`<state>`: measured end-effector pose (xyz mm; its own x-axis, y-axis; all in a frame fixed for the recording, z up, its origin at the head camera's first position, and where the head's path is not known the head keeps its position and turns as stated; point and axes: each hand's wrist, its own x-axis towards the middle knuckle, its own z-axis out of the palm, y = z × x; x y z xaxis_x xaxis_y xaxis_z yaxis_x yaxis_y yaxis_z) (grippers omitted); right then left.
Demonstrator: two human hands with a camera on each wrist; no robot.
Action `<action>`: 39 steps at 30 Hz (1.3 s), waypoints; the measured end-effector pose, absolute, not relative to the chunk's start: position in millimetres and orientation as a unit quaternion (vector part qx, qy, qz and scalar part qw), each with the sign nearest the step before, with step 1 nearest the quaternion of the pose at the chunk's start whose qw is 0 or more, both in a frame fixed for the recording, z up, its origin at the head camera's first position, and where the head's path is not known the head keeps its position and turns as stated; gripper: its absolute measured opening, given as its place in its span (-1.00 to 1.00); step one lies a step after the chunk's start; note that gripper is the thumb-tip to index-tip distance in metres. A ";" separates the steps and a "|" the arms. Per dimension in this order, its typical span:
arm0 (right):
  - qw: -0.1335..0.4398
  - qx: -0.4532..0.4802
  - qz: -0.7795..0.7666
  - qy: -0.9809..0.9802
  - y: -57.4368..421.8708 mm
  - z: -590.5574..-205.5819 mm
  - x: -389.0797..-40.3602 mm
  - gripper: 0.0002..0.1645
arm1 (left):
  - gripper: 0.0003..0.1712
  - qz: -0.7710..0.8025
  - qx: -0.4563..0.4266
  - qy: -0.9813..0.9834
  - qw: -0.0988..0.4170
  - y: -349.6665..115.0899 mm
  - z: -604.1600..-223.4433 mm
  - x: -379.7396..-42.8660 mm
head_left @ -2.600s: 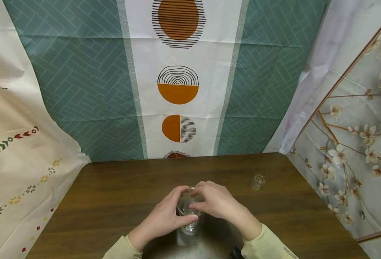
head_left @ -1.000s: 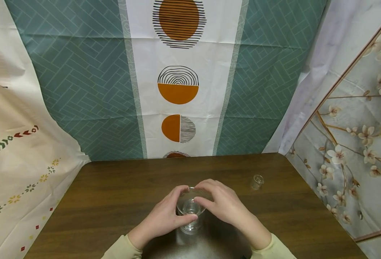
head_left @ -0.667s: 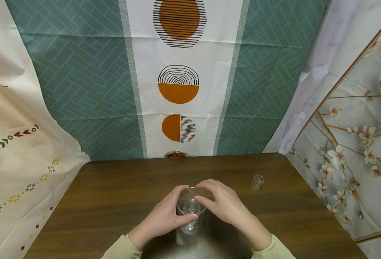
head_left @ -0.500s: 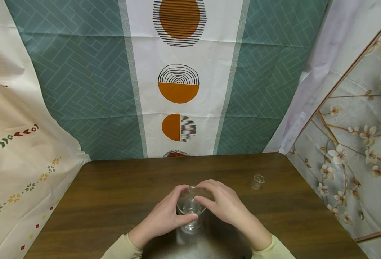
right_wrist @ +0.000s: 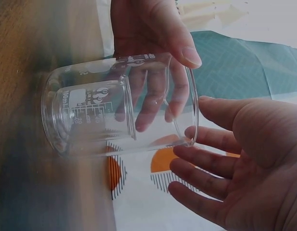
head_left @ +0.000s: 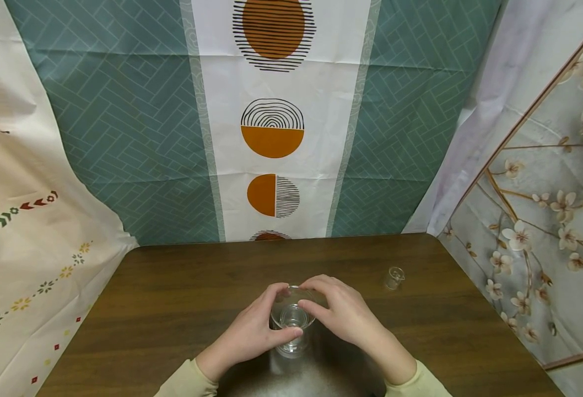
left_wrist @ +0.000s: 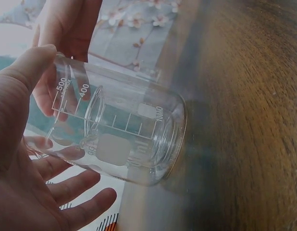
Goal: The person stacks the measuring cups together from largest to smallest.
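A large clear glass beaker stands upright on the brown table. Inside it sits a smaller 100 ml beaker, upright at the bottom. My left hand grips the large beaker near its rim, thumb on the near side and fingers on the far side. My right hand is beside the rim on the right, fingers loosely bent and spread, thumb apart from them. In the right wrist view the right fingertips are at or very near the rim; whether they touch cannot be told. The right hand holds nothing.
A tiny glass beaker stands towards the back right of the wooden table. A teal and white patterned cloth hangs behind the table. Printed cloths hang at both sides.
At the earliest frame the right thumb and fingers reached inside the large beaker by the smaller one. Since then the right hand has drawn back to the rim. The left hand stays put.
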<state>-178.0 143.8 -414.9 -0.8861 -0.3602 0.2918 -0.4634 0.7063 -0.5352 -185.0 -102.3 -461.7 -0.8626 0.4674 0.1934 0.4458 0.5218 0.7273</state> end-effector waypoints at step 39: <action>0.101 0.197 0.301 -0.928 160.6 -417.3 -174.8 -0.63 | 0.00 0.412 0.267 0.871 0.000 -102.9 -464.5 -185.1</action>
<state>-174.8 160.6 -417.3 -0.9021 -0.3037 0.3065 -0.4258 0.7414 -0.5186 -185.1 -102.9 -464.5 -0.8576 0.4653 0.2191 0.4647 0.5185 0.7178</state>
